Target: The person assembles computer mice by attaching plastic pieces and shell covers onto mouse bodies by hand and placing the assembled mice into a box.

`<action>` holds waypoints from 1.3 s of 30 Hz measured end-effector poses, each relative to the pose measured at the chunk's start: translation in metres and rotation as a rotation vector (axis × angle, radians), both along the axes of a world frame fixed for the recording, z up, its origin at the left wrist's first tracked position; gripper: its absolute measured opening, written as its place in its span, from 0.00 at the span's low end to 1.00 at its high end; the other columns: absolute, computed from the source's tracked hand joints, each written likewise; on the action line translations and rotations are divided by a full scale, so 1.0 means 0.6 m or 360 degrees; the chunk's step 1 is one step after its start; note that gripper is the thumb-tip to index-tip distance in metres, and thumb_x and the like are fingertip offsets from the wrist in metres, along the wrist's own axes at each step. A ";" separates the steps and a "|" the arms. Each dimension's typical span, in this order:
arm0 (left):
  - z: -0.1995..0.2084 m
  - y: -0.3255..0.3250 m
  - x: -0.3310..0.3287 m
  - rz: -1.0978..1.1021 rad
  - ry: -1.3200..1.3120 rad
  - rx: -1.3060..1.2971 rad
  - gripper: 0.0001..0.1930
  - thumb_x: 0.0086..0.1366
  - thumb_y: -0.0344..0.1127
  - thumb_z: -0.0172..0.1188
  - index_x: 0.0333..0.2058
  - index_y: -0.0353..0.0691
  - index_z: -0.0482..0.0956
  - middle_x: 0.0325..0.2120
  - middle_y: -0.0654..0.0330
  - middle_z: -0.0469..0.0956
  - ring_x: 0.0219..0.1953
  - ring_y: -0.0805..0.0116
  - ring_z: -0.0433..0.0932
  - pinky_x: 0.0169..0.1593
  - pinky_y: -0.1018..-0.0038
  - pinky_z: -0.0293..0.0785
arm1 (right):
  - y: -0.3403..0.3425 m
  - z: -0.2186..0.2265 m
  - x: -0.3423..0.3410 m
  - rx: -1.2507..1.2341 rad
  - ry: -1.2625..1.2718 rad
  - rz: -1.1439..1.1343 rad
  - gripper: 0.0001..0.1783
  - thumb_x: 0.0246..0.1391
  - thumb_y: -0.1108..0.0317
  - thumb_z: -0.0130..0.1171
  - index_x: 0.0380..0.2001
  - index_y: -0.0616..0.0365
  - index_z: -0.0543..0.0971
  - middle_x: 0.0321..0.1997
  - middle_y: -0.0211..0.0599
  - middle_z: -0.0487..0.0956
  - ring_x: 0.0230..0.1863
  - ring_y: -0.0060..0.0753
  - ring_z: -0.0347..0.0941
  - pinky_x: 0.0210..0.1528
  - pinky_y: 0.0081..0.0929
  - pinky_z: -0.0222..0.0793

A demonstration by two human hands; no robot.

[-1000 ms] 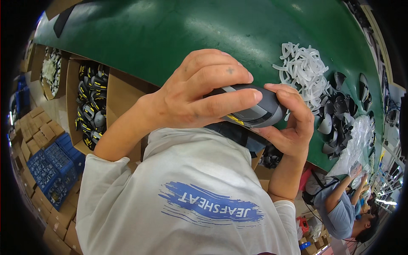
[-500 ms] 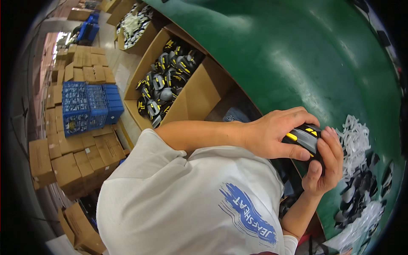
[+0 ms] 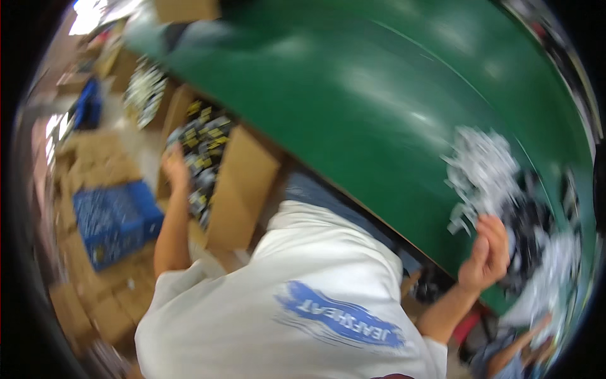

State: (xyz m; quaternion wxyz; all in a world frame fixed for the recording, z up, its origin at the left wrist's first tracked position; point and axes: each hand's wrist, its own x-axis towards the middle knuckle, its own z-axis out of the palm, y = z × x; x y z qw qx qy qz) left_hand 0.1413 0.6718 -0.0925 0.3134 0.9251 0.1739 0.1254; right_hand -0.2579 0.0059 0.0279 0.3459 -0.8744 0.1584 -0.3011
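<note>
My left hand (image 3: 175, 167), smeared by motion, is at the near left side of a cardboard box (image 3: 243, 189). The box holds many rounded black-and-grey pieces with yellow accents (image 3: 205, 145). A greyish shape shows by its fingertips, but whether the hand grips it is not clear. Far to the right, my right hand (image 3: 486, 256) is above the green table's edge, its fingers curled together and the thumb close to them. Its fingertips are beside a heap of white curved strips (image 3: 483, 167); what they hold, if anything, is too blurred to make out.
Dark pieces (image 3: 530, 234) and clear plastic bags (image 3: 546, 275) lie beyond my right hand on the green table (image 3: 328, 95). Another person's arm (image 3: 517, 347) shows at lower right. Blue crates (image 3: 117, 218) sit on stacked cartons at left. A box of white pieces (image 3: 145, 91) stands farther back.
My left hand has left the black-and-yellow piece and swung left to the box. That piece is no longer between my hands. My right hand stays near the white strips. The view has shifted.
</note>
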 end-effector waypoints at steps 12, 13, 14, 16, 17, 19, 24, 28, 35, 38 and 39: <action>0.094 -0.356 0.107 -0.0999 -0.1012 0.0478 0.30 0.78 0.31 0.69 0.75 0.34 0.74 0.71 0.44 0.76 0.73 0.42 0.73 0.78 0.51 0.67 | 0.035 -0.015 -0.047 -0.0343 0.0458 -0.0421 0.27 0.50 0.53 0.88 0.52 0.50 0.91 0.40 0.32 0.85 0.39 0.42 0.80 0.45 0.42 0.72; 0.131 -0.418 0.098 -0.1031 -0.1036 0.0445 0.30 0.78 0.31 0.69 0.75 0.34 0.74 0.71 0.44 0.76 0.73 0.42 0.73 0.78 0.51 0.67 | 0.041 -0.017 -0.036 -0.0371 0.0441 -0.0429 0.29 0.49 0.52 0.88 0.52 0.49 0.91 0.42 0.31 0.84 0.41 0.42 0.79 0.47 0.42 0.70; 0.153 -0.477 0.094 -0.1347 -0.1168 0.0492 0.30 0.77 0.28 0.70 0.74 0.34 0.74 0.71 0.44 0.76 0.73 0.42 0.74 0.77 0.51 0.69 | 0.046 -0.016 -0.025 -0.0417 0.0435 -0.0442 0.30 0.48 0.50 0.88 0.52 0.48 0.91 0.44 0.30 0.83 0.43 0.41 0.79 0.49 0.42 0.69; 0.175 -0.586 0.072 -0.1704 -0.1353 0.0512 0.30 0.75 0.26 0.70 0.74 0.34 0.74 0.71 0.44 0.76 0.72 0.43 0.75 0.76 0.52 0.71 | 0.051 -0.029 -0.024 -0.0362 0.0446 -0.0477 0.27 0.50 0.54 0.86 0.53 0.47 0.90 0.50 0.29 0.83 0.46 0.40 0.78 0.50 0.42 0.69; 0.180 -0.640 0.061 -0.1981 -0.1402 0.0489 0.30 0.74 0.24 0.70 0.73 0.34 0.75 0.70 0.44 0.76 0.72 0.43 0.75 0.76 0.52 0.72 | 0.050 -0.029 -0.026 -0.0320 0.0425 -0.0480 0.26 0.52 0.56 0.85 0.54 0.47 0.89 0.51 0.29 0.83 0.46 0.41 0.78 0.51 0.42 0.69; 0.181 -0.748 0.030 -0.2439 -0.1430 0.0334 0.30 0.71 0.21 0.70 0.71 0.34 0.76 0.70 0.44 0.76 0.71 0.41 0.76 0.75 0.51 0.73 | 0.046 -0.025 -0.033 -0.0244 0.0377 -0.0469 0.24 0.56 0.60 0.83 0.55 0.48 0.89 0.54 0.31 0.83 0.48 0.41 0.80 0.53 0.43 0.71; 0.198 -1.016 -0.101 -0.2935 -0.1060 -0.0305 0.26 0.74 0.23 0.67 0.69 0.33 0.80 0.66 0.47 0.81 0.71 0.48 0.78 0.75 0.56 0.72 | 0.037 -0.027 -0.043 -0.0113 0.0170 -0.0326 0.27 0.60 0.60 0.80 0.61 0.51 0.86 0.57 0.33 0.84 0.52 0.41 0.83 0.56 0.42 0.74; 0.245 -1.245 -0.227 -0.3419 -0.0392 -0.0597 0.20 0.76 0.30 0.68 0.64 0.37 0.85 0.56 0.52 0.89 0.60 0.55 0.87 0.68 0.60 0.79 | 0.040 -0.028 -0.050 -0.0033 0.0059 -0.0368 0.26 0.57 0.61 0.82 0.57 0.52 0.88 0.54 0.33 0.85 0.49 0.41 0.83 0.53 0.40 0.77; 0.146 -1.616 -0.412 -0.3550 -0.1041 -0.0303 0.31 0.76 0.47 0.70 0.72 0.41 0.79 0.69 0.48 0.81 0.72 0.47 0.77 0.77 0.53 0.72 | 0.034 -0.018 -0.045 0.0019 0.0029 -0.0354 0.25 0.52 0.61 0.84 0.52 0.53 0.89 0.52 0.32 0.86 0.46 0.39 0.84 0.49 0.37 0.80; 0.115 -1.685 -0.437 -0.3498 -0.1398 0.0191 0.37 0.73 0.54 0.72 0.74 0.42 0.77 0.71 0.46 0.78 0.74 0.42 0.73 0.79 0.51 0.68 | 0.031 -0.024 -0.044 0.0028 0.0009 -0.0393 0.25 0.51 0.61 0.85 0.52 0.51 0.90 0.50 0.29 0.86 0.43 0.36 0.84 0.47 0.35 0.80; 0.144 -1.696 -0.457 -0.3647 -0.1012 0.0219 0.38 0.72 0.56 0.72 0.74 0.41 0.77 0.69 0.46 0.79 0.73 0.42 0.74 0.78 0.50 0.69 | 0.029 -0.028 -0.050 0.0056 0.0006 -0.0440 0.24 0.51 0.61 0.85 0.52 0.51 0.90 0.50 0.29 0.86 0.42 0.35 0.84 0.46 0.35 0.80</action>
